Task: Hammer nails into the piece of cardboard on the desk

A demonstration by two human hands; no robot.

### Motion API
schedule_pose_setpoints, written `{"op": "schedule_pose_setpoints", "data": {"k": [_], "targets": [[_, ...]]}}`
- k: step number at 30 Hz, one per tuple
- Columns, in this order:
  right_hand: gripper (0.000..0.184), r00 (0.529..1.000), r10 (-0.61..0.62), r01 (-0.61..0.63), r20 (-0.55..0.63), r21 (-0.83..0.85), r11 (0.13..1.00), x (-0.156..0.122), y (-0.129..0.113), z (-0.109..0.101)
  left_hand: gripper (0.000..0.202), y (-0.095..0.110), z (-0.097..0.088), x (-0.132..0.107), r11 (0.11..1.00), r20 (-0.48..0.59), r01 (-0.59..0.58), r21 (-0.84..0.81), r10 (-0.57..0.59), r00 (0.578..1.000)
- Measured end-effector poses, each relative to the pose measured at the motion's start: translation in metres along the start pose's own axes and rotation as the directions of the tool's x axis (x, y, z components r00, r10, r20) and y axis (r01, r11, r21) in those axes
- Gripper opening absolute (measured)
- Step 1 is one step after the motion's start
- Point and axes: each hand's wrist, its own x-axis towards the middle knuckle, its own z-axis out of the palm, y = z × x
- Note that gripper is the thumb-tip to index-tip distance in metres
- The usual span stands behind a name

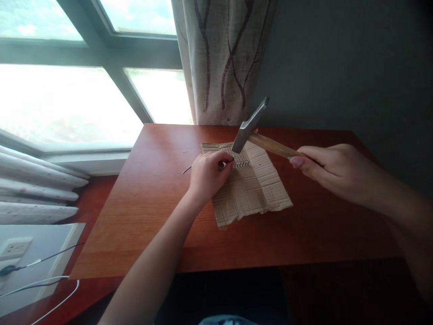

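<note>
**Q:** Where is the hammer [267,143], and how is it held?

**A:** The hammer is raised above the far part of the cardboard [253,189], which lies flat on the wooden table [152,216]. The right hand [329,169] is clamped round the end of the wooden handle. The hammer head [249,124] is tilted, with its lower end just above the left fingertips. The left hand [208,174] rests on the cardboard, thumb and forefinger pinched together at a dotted patch [241,158].

**Q:** What could go wrong from here?

**A:** Judged from the layout, the head hangs very near the left fingers, so a blow off line would likely land on them. The grip sits far out on the handle, which gives swing but less control. The cardboard is thin and lies loose. It could slide or crease under a strike, and a point driven through it could mark the tabletop. A loose nail [186,170] lies on the table just left of the left hand and could roll if the surface is jarred.

**Q:** What is hidden or hard to make out?

**A:** Whatever the left fingertips pinch is covered by them and by the hammer head, so whether it is a nail cannot be told. The patch's markings are too small to read. The handle end is buried in the right palm, and the right forearm runs out at the frame edge. The window [67,99] is washed out by glare. The cables [50,289] at lower left are cut off by the frame edge.
</note>
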Motion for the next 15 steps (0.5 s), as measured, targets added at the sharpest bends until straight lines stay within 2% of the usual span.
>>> {"op": "schedule_pose_setpoints", "data": {"k": [4,10,15], "targets": [[0.049,0.999,0.003,-0.002,0.039,-0.015,1.0,-0.002,-0.0007,0.0024,0.006,-0.0003,-0.0001,0.0004,1.0,0.011,0.008,0.015,-0.009,1.0],[0.049,1.0,-0.001,0.001,0.003,-0.024,1.0,-0.0016,-0.0022,0.0035,0.006,-0.001,0.0003,0.0012,1.0,0.014,0.005,0.009,-0.005,1.0],[0.046,0.999,-0.017,0.018,0.042,-0.023,1.0,-0.0003,-0.0004,0.0078,0.005,-0.0028,0.0011,0.0003,0.999,0.043,0.011,0.037,-0.013,0.999]]}}
